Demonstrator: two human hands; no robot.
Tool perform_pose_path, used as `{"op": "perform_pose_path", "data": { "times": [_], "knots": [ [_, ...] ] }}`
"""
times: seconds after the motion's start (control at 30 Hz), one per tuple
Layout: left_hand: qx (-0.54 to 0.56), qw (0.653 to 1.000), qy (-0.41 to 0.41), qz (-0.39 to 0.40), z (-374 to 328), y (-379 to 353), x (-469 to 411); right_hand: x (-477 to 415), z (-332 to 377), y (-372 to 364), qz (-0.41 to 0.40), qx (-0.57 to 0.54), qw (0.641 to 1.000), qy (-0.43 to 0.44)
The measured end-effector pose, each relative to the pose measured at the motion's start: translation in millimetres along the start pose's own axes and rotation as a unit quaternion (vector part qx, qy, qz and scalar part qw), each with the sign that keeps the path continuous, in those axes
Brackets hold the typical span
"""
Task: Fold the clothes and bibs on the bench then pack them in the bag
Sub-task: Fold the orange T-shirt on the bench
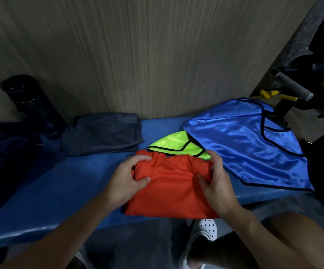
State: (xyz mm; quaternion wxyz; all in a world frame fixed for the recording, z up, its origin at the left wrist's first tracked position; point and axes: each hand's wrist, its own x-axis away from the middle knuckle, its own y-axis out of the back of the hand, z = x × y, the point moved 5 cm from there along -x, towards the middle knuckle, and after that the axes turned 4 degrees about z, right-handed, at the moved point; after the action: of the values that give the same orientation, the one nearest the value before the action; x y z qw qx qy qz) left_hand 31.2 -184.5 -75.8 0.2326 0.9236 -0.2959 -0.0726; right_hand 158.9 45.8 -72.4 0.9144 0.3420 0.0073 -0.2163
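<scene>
Far left on the blue worktop: a dark navy fabric heap, likely the bag, can't confirm. Behind it, a black flask against the wall. Next is a grey garment, already folded and lying flat.

My left grip pinches the left edge of the red jersey, thumb on top, fingers curled over the edge. The jersey sits at the worktop's near edge, partly folded, far hem bunched. A neon yellow bib lies just behind it.

My right grip holds the jersey's right edge the same way. The blue bib overlaps the neon one's right end.

Handling call: the jersey looks thin, light and limp, so hold both side edges and keep it taut or the fold sags. The blue bib looks satiny, probably slippery. 2 bibs are still unfolded.
</scene>
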Motion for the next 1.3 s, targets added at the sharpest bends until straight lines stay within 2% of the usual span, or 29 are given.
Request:
{"op": "perform_pose_path", "data": {
  "times": [0.2,0.4,0.63,0.73,0.8,0.83,0.9,0.97,1.03,1.13,1.3],
  "knots": [
    [0.031,0.999,-0.015,-0.018,-5,17,11,-9,16,-4,-0.031,-0.035,0.999,0.012],
    [0.042,0.995,-0.010,-0.086,-3,84,1,-54,64,-30,-0.035,-0.056,0.997,0.046],
    [-0.062,0.986,-0.024,-0.154,12,178,-46,-136,118,-92,-0.020,-0.116,0.991,0.066],
    [-0.192,0.964,-0.047,-0.178,17,201,-64,-173,127,-118,-0.004,-0.107,0.991,0.074],
    [-0.351,0.912,-0.081,-0.196,13,195,-69,-190,121,-142,0.054,-0.066,0.994,0.061],
    [-0.411,0.889,-0.088,-0.183,14,185,-72,-195,115,-153,0.084,-0.025,0.995,0.049],
    [-0.474,0.870,-0.069,-0.115,26,159,-76,-191,108,-161,0.071,0.119,0.988,0.064],
    [-0.502,0.861,-0.031,-0.073,49,144,-80,-181,113,-166,0.049,0.221,0.965,0.131],
    [-0.513,0.857,-0.002,-0.060,67,143,-83,-174,117,-176,0.096,0.260,0.944,0.178],
    [-0.495,0.868,0.020,-0.048,78,149,-85,-172,105,-193,0.179,0.322,0.912,0.178],
    [-0.477,0.877,0.031,-0.038,85,150,-86,-171,93,-201,0.185,0.354,0.901,0.169]
  ]
}}
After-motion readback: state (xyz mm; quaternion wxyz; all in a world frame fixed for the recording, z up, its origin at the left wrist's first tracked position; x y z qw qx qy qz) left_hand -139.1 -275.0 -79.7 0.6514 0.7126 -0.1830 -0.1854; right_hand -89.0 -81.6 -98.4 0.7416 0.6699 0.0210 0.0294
